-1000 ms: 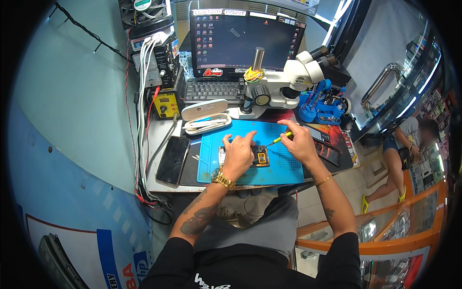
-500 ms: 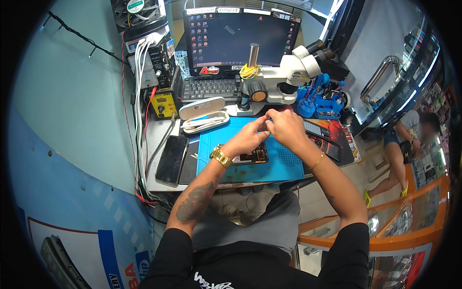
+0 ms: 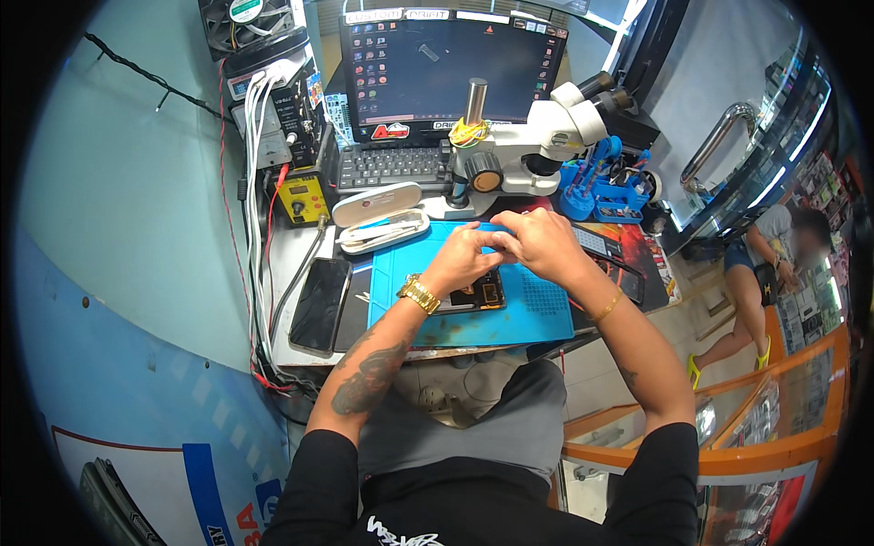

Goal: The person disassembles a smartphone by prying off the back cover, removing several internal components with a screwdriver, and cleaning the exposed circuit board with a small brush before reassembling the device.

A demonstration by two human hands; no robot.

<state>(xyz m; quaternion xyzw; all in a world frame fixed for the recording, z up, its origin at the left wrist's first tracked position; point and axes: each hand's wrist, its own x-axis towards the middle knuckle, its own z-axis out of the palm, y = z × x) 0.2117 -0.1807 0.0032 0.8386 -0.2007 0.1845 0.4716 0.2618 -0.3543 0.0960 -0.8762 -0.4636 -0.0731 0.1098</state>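
Note:
My left hand (image 3: 457, 260) and my right hand (image 3: 543, 242) meet above the far half of a blue work mat (image 3: 391, 309). Their fingers are bent and pressed together at the tips. Whatever is between them, if anything, is too small or hidden to make out. Below my left hand, partly covered by it, lies an opened phone (image 3: 492, 293) with its dark inner parts showing. A gold watch (image 3: 420, 294) circles my left wrist, and a thin bracelet my right.
A dark phone (image 3: 320, 305) lies left of the mat, near an open white case (image 3: 382, 218) of tools. Behind stand a microscope (image 3: 546, 136), a keyboard (image 3: 391, 168) and a monitor (image 3: 455, 73). A blue tool holder (image 3: 619, 200) is at right. Another person (image 3: 760, 273) stands far right.
Both hands stay over the mat with fingertips together. The left fingers have tucked in closer beneath the right hand. The whole view has shifted slightly.

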